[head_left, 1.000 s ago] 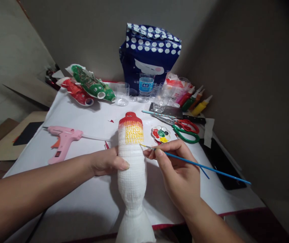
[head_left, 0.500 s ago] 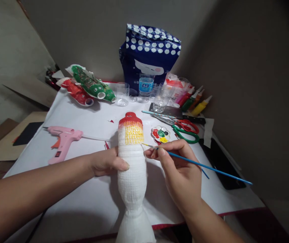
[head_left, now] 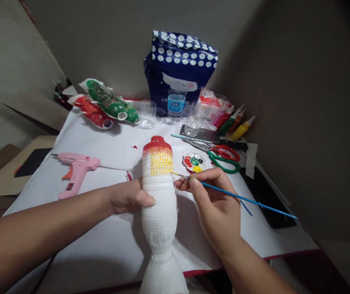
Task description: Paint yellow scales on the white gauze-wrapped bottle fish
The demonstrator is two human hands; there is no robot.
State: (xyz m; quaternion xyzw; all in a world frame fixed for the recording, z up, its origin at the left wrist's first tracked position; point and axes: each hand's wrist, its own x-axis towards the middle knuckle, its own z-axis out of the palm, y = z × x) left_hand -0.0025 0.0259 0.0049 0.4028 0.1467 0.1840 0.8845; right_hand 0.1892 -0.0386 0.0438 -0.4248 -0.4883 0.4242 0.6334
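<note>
A white gauze-covered bottle shape (head_left: 159, 212) stands out in the middle, its top painted red and a band below it yellow. My left hand (head_left: 132, 197) grips it from the left side, thumb across the front. Pinched in the fingers of my right hand (head_left: 213, 196) is a blue paintbrush (head_left: 248, 200), whose yellow tip touches the right edge of the yellow band. A second blue brush (head_left: 246, 207) shows partly behind that hand. The flower-shaped palette (head_left: 194, 162) with red, green, yellow and black paint lies just beyond my right hand.
On the white-covered table (head_left: 101, 241) lie a pink glue gun (head_left: 78, 169), green-handled scissors (head_left: 224, 162), red-handled scissors (head_left: 228, 152), a knife (head_left: 234, 144) and a black phone-like slab (head_left: 270, 204). Farther back are painted fish (head_left: 107, 100), clear cups (head_left: 147, 114), paint bottles (head_left: 242, 128) and a blue bag (head_left: 181, 61).
The brush in my right hand has shifted slightly left and up, its tip still at the band's edge. My left hand keeps its hold on the bottle shape.
</note>
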